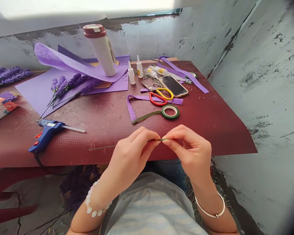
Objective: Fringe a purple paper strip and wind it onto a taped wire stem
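Observation:
Close to the table's front edge, my left hand [134, 151] and my right hand [189, 147] meet, fingertips almost touching. Both pinch a thin green stem [161, 139], of which only a short piece shows between the fingers. The rest of it is hidden by my hands. Just beyond them lies a roll of green floral tape [170, 111], its loose end stretched left to a creased purple strip [131, 109]. Scissors [161, 95] with one red and one yellow handle rest across that strip.
A blue glue gun [47, 133] lies at left, its cord over the edge. Behind are purple artificial flowers [68, 85], purple sheets [39, 88], a white tumbler [100, 52], glue bottles [131, 74] and a phone [173, 86]. A wall [267, 98] stands at right.

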`<state>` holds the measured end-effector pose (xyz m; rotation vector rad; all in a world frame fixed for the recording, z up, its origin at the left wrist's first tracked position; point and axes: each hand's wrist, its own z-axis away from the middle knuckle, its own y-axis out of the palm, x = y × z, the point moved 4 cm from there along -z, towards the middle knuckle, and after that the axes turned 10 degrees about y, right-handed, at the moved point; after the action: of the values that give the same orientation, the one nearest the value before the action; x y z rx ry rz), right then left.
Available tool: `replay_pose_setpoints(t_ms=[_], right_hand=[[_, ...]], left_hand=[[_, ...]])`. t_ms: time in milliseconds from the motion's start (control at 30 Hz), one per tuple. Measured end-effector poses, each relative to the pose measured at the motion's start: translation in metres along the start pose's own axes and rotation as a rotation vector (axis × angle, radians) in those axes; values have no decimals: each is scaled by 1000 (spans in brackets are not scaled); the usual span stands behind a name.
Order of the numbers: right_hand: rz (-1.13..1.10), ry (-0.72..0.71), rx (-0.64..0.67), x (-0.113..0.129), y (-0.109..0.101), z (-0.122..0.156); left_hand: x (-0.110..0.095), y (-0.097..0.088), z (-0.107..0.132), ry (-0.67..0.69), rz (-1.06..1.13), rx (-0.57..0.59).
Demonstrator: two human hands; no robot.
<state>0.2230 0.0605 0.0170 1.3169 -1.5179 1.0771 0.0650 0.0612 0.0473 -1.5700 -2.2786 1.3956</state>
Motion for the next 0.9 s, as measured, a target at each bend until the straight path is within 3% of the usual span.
replay_pose_setpoints(t_ms=[133, 400, 700, 900], right_hand=[[4, -73, 30, 4, -1, 0], [-13, -98, -62, 3, 2, 4], [21, 30, -96, 2, 7, 6], [-55, 232, -28, -6, 5, 5]], left_hand=[[2, -2, -3, -44, 195, 108], [-1, -8, -5, -34, 110, -12], [-3, -3, 0, 71, -82, -155], [-2, 0, 5, 252, -241, -106]])
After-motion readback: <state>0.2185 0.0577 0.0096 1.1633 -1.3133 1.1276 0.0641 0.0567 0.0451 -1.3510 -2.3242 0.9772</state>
